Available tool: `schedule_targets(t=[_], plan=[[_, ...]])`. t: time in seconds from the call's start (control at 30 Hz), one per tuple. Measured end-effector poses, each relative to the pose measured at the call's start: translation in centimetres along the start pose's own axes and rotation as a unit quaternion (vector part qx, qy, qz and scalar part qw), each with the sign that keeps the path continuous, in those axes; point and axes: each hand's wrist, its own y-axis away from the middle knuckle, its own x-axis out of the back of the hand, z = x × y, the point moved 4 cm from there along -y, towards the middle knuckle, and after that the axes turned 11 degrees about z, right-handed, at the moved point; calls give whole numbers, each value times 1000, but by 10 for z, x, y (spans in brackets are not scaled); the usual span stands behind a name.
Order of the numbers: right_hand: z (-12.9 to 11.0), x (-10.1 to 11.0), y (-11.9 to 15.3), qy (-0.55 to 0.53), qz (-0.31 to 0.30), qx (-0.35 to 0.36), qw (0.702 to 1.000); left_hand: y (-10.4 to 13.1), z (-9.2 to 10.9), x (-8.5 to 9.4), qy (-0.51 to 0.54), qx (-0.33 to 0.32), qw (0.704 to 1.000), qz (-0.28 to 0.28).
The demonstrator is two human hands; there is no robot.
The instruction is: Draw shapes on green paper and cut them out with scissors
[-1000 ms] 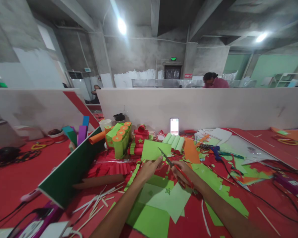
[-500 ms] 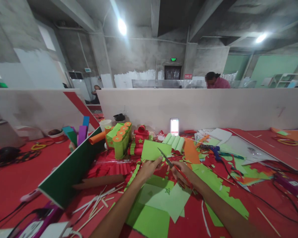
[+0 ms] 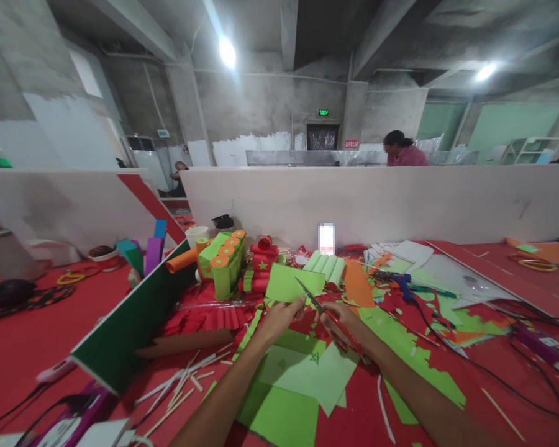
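Note:
My left hand (image 3: 284,316) is closed on the lower edge of a bright green sheet of paper (image 3: 284,284), held raised over the table. In my right hand (image 3: 341,326) is a pair of scissors (image 3: 342,326) with red handles, its dark blades pointing up and left across the paper's right part. Whether the blades are cutting into the sheet I cannot tell. Beneath my hands lie pale green sheets (image 3: 289,369), one with a star drawn on it, over a larger green sheet (image 3: 284,413).
Behind the paper stand rolled green tubes (image 3: 326,268), red rolls (image 3: 263,264) and green-orange star-topped tubes (image 3: 221,273). A blue glue gun (image 3: 404,285) with a cord lies right. Thin sticks (image 3: 181,388) and a dark green board (image 3: 135,323) are left. A person (image 3: 405,150) is beyond the partition.
The green sheet has turned slightly, its right edge shifting a little right. Both hands keep their grips. The person beyond the partition has raised their head slightly.

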Motion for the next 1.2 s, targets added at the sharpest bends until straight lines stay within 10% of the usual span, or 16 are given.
schedule_targets(t=[0.43,1.2], plan=[[5,11,-3,-20,-12,-15,1000,-8,2,-3,161,-19,984,73],[0,14,3,-10,-34,-34,999,-11,-2,-4,170,-48,984,34]])
